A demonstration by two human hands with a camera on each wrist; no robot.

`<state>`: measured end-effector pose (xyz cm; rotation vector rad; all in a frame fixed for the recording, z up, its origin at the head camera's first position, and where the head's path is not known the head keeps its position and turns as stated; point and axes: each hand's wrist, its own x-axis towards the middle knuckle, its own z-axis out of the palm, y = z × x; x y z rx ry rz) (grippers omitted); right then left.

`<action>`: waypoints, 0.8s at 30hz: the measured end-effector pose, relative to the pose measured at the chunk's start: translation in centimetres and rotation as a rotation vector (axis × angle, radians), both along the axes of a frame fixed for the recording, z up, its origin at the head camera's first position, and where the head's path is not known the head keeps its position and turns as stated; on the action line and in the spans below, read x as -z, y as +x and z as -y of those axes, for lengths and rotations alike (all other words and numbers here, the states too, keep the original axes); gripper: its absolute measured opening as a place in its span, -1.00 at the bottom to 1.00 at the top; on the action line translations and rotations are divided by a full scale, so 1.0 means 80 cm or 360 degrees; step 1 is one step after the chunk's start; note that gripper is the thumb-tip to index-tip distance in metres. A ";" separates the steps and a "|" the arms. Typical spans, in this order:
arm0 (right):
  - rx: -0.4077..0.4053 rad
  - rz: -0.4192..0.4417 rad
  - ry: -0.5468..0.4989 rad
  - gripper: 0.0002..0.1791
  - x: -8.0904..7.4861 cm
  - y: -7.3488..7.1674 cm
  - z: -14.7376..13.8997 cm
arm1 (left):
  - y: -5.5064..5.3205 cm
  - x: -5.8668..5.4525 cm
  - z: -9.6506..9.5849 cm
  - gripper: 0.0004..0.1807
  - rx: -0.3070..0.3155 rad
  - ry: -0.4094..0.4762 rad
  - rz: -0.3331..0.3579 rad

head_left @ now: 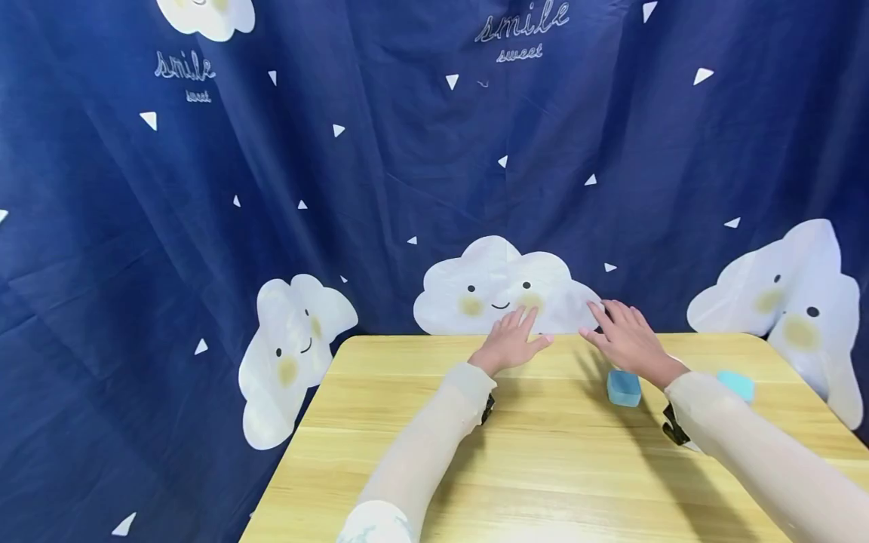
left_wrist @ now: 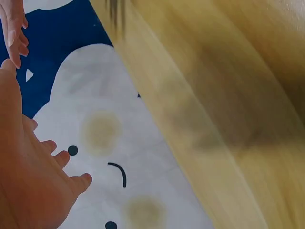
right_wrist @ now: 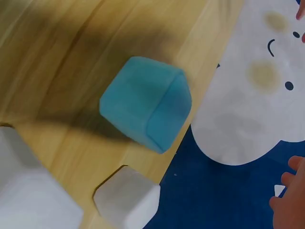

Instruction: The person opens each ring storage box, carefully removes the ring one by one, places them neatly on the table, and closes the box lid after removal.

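My left hand [head_left: 511, 345] is held out over the far part of the table with its fingers spread and nothing in them. To its right my right hand [head_left: 627, 343] also reaches forward, fingers spread, holding nothing. Just below the right hand in the head view sits a blue block [head_left: 624, 388] with rounded edges. In the right wrist view this blue block [right_wrist: 136, 98] stands apart from the right hand's fingers [right_wrist: 293, 198]. The left wrist view shows the left hand [left_wrist: 35, 167] with fingers extended before the curtain.
A lighter blue block [head_left: 736, 385] is on the table [head_left: 543, 460], right of the right forearm. A small white block [right_wrist: 127, 198] and a larger white one [right_wrist: 33, 186] lie near the blue block. A dark blue curtain [head_left: 380, 188] with clouds hangs behind the table.
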<state>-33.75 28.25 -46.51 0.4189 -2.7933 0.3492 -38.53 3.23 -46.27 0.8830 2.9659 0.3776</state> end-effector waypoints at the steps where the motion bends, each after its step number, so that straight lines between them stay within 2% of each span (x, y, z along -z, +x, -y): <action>1: 0.0003 -0.0004 -0.0003 -0.22 0.000 0.001 -0.001 | 0.001 0.002 -0.002 -0.12 0.0003 -0.0005 0.0016; 8: 0.0018 -0.0017 -0.0053 -0.23 0.002 0.011 -0.004 | 0.007 0.013 -0.014 -0.12 0.0020 -0.0028 0.0037; 18: 0.0064 0.0118 -0.0091 -0.20 0.014 0.028 -0.014 | 0.022 0.019 -0.035 -0.11 0.0090 0.0010 -0.0027; 24: 0.0082 0.0150 -0.0141 -0.20 0.024 0.036 -0.026 | 0.026 0.025 -0.047 -0.10 0.0115 -0.0003 0.0011</action>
